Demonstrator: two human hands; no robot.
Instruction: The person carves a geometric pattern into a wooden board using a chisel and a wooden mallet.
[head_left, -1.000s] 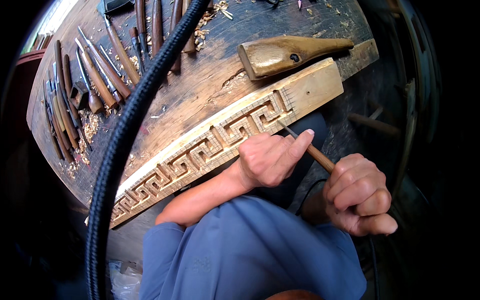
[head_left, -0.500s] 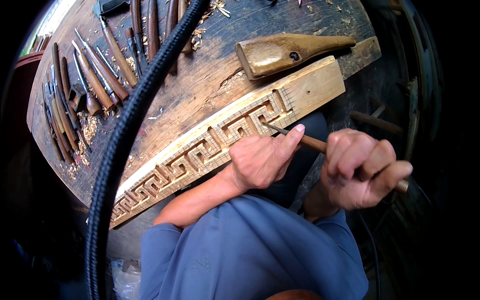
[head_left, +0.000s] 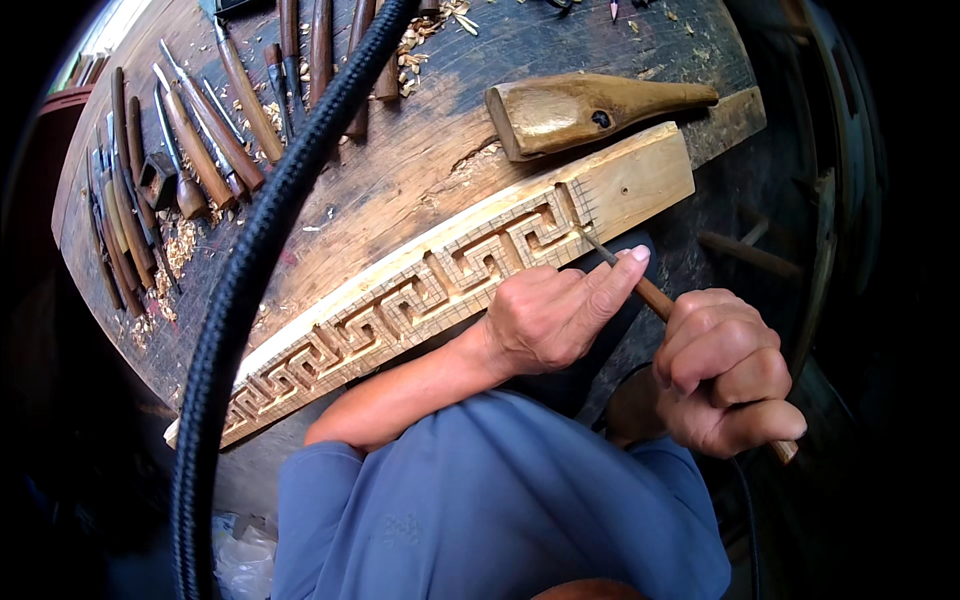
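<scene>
A pale wooden board (head_left: 648, 172) lies slantwise along the near side of the worktable, with a fret pattern carved into it and pencil grid lines around the cuts. My right hand (head_left: 725, 372) is wrapped round the wooden handle of a carving chisel (head_left: 654, 299), whose butt sticks out below the fist. The chisel's metal tip touches the board near the right end of the carved pattern. Closed at the board's near edge, my left hand (head_left: 548, 315) has its thumb stretched along the chisel's shaft; its curled fingertips are hidden.
Behind the board rests a wooden mallet (head_left: 560, 108). Several carving tools (head_left: 215, 150) with brown handles lie among shavings at the table's left and back. A thick black braided cable (head_left: 235, 290) crosses the view. A clear plastic bag (head_left: 243, 562) is at lower left.
The chisel tip has shifted right along the board, from an inner groove to near the pattern's end. Both hands have moved with it, and the right fist sits lower.
</scene>
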